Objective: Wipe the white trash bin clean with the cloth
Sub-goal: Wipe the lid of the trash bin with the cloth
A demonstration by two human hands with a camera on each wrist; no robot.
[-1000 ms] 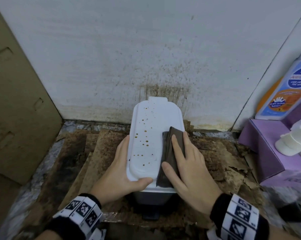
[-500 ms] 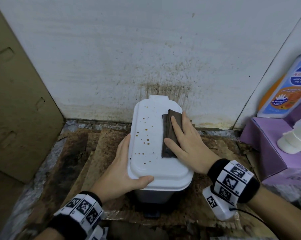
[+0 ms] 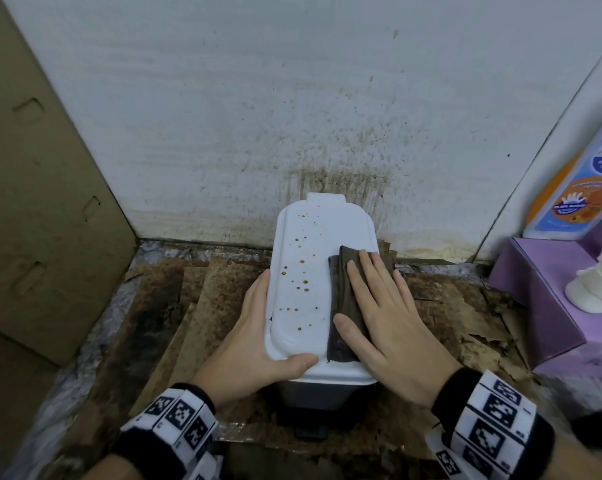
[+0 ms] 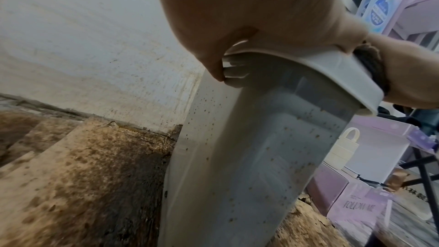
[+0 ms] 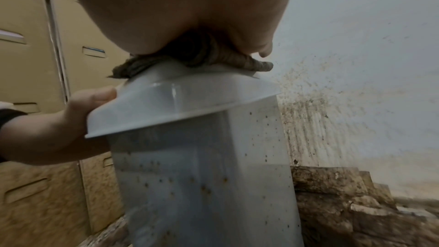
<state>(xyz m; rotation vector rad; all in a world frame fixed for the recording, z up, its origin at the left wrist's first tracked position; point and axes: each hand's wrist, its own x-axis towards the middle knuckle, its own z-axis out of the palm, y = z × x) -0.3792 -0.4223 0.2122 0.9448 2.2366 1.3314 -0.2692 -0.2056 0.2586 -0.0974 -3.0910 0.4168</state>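
The white trash bin [image 3: 306, 237] stands against the stained wall, its lid dotted with brown spots on the left half. Its speckled body shows in the wrist views [image 4: 249, 157] [image 5: 202, 185]. A folded dark brown cloth [image 3: 342, 299] lies on the lid's right half. My right hand [image 3: 379, 313] presses flat on the cloth with straight fingers; the cloth [image 5: 190, 63] shows squeezed under the palm. My left hand [image 3: 258, 341] grips the lid's left edge, thumb on top near the front corner, fingers curled under the rim [image 4: 213, 70].
Stained, peeling cardboard [image 3: 188, 306] covers the floor around the bin. A tall cardboard panel [image 3: 43, 202] stands at the left. At the right sit a purple box [image 3: 541, 292], a soap bottle [image 3: 579, 188] and a white pump bottle [image 3: 593, 285].
My right hand has slid the cloth from the far end of the lid back toward me along the right half. The left hand keeps its hold on the lid's edge.
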